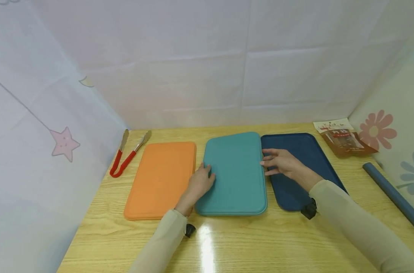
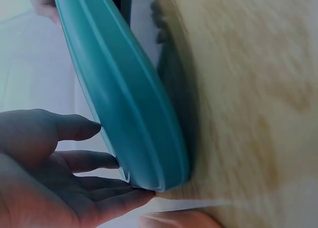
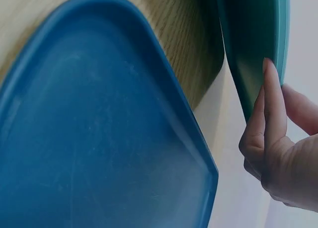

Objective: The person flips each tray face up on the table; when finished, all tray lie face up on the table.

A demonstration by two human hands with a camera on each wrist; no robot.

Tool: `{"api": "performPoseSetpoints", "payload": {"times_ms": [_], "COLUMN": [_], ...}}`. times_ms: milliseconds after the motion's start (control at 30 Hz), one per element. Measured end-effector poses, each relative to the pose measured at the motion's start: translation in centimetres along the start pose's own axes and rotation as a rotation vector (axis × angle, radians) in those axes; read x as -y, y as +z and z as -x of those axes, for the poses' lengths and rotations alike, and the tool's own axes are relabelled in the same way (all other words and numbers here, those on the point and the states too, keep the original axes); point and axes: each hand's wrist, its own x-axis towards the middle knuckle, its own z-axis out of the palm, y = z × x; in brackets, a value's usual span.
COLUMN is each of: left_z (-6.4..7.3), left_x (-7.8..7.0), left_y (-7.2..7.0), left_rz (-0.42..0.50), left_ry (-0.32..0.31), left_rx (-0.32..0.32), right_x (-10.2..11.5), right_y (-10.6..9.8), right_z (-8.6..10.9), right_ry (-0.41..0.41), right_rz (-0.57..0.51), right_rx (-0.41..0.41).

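Observation:
A teal tray (image 1: 234, 174) is at the middle of the table, raised off the wood, with a shadow under it in the left wrist view. My right hand (image 1: 282, 163) pinches its right edge, thumb on one face and fingers on the other, as the right wrist view shows. At the left edge, my left hand (image 1: 201, 180) touches the tray's rim with fairly straight fingers (image 2: 89, 161). A dark blue tray (image 3: 99, 118) lies beneath my right forearm. Beside my left hand lies an orange tray (image 1: 162, 178).
Red-handled tongs (image 1: 125, 159) lie spread at the back left. A brown snack packet (image 1: 345, 140) sits at the back right, with a dark blue-grey roll (image 1: 394, 195) along the right side. Patterned cloth walls (image 1: 193, 76) enclose the wooden table (image 1: 248, 242).

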Motion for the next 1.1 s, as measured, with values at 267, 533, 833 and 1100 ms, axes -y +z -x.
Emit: {"api": "performPoseSetpoints", "payload": {"times_ms": [267, 533, 833, 1100], "left_z": [1.3, 3.0, 5.2, 6.9], "left_x": [0.0, -0.3, -0.9, -1.7], "left_y": [0.0, -0.2, -0.2, -0.2], "left_rz": [0.038, 0.069, 0.122, 0.169], "left_ry": [-0.016, 0.008, 0.034, 0.046], "left_rx": [0.019, 0.037, 0.097, 0.176], "right_x": [0.6, 1.7, 3.1, 3.9], "right_y": [-0.2, -0.5, -0.6, -0.4], "right_z": [0.5, 1.3, 2.4, 3.1], "right_ry": [-0.007, -0.021, -0.065, -0.089], "right_rz": [0.002, -0.017, -0.017, -0.082], "right_rx": [0.016, 0.014, 0.001, -0.009]}}
